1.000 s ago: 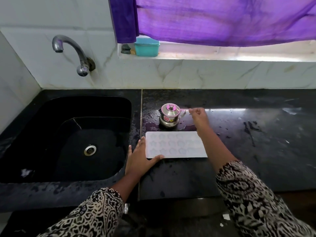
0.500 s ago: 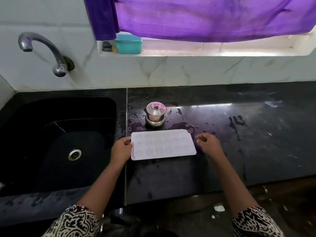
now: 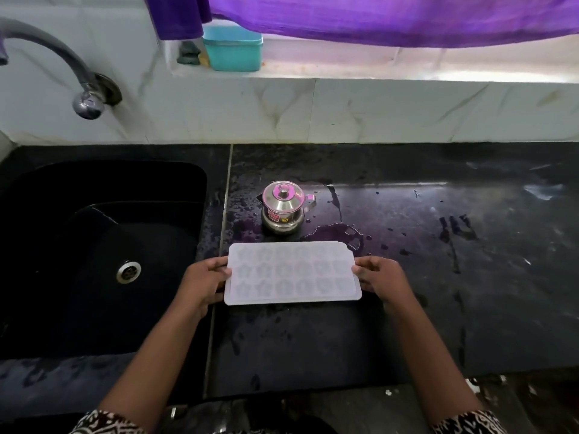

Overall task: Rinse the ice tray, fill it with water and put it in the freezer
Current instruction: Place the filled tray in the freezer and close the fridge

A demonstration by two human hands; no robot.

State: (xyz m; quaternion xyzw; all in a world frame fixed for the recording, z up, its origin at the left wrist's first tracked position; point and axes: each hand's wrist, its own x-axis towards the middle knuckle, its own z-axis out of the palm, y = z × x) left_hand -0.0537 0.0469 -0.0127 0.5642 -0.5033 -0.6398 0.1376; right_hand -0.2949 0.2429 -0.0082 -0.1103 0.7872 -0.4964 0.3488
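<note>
A white ice tray (image 3: 293,272) with flower-shaped cells lies flat on the black counter (image 3: 407,324), just right of the sink. My left hand (image 3: 202,281) grips its left short edge. My right hand (image 3: 380,278) grips its right short edge. Whether the tray rests on the counter or is slightly lifted, I cannot tell. The cells look pale and glossy; water in them is not clear to see.
A small lidded steel pot (image 3: 283,208) stands right behind the tray, with spilled water (image 3: 335,233) beside it. The black sink (image 3: 100,261) lies to the left under a wall tap (image 3: 81,89). A teal box (image 3: 232,48) sits on the window ledge below a purple curtain (image 3: 376,17).
My right hand came back from beside the steel pot and took the tray's right edge. My left hand shifted from the tray's front corner to gripping its left edge.
</note>
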